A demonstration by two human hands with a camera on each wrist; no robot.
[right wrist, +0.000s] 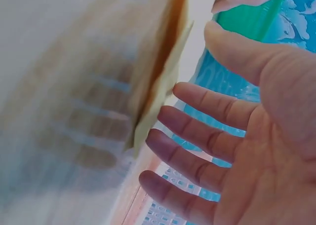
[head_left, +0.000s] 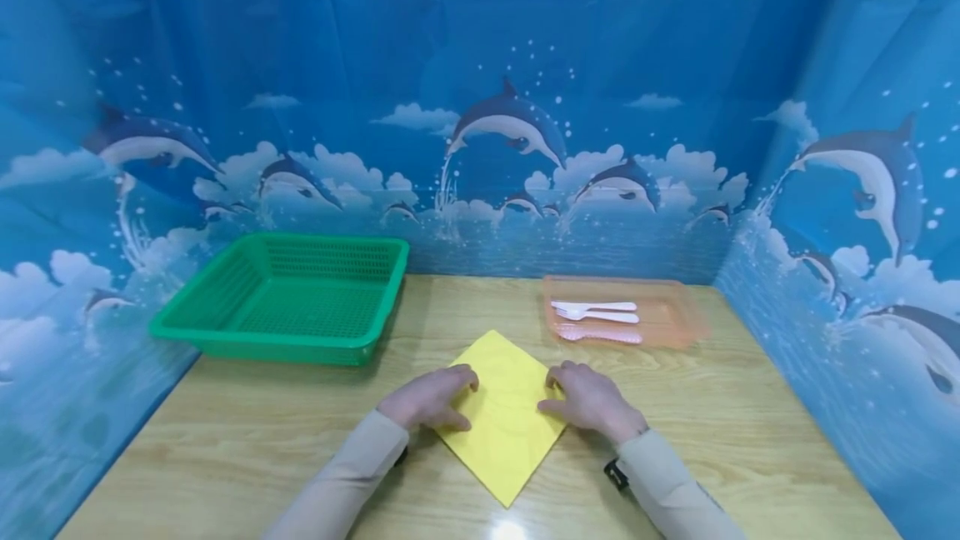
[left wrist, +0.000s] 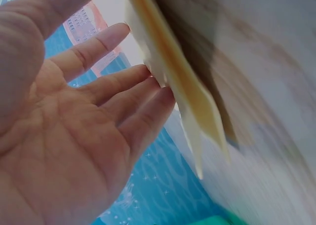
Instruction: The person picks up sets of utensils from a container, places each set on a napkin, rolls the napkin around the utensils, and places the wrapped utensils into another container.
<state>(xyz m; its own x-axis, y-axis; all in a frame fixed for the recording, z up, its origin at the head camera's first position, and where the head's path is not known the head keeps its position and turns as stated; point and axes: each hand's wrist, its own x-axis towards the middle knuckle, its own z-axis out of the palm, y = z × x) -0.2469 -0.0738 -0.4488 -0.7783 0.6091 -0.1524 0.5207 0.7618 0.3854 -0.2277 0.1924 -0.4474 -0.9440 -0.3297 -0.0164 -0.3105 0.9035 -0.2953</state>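
A yellow napkin (head_left: pixel 504 419) lies on the wooden table, turned so that one corner points at the person. Both wrist views show it edge-on, with layers parted along its edge. On its left side rests the left hand (head_left: pixel 433 398), fingertips touching the surface. In the left wrist view, the fingers (left wrist: pixel 133 94) are fairly straight against the napkin (left wrist: pixel 168 62). The right hand (head_left: pixel 592 400) touches the right side near the corner. Its fingers (right wrist: pixel 190 131) are spread and loosely extended in the right wrist view, some fingertips at the napkin's edge (right wrist: pixel 148 121). Neither hand pinches it.
A green plastic basket (head_left: pixel 277 333) stands at the back left of the table (head_left: pixel 720 457). At the back right is a translucent orange tray (head_left: pixel 663 323) holding white plastic cutlery (head_left: pixel 600 315), including a fork. A blue dolphin-print curtain (head_left: pixel 480 48) encloses the back and sides.
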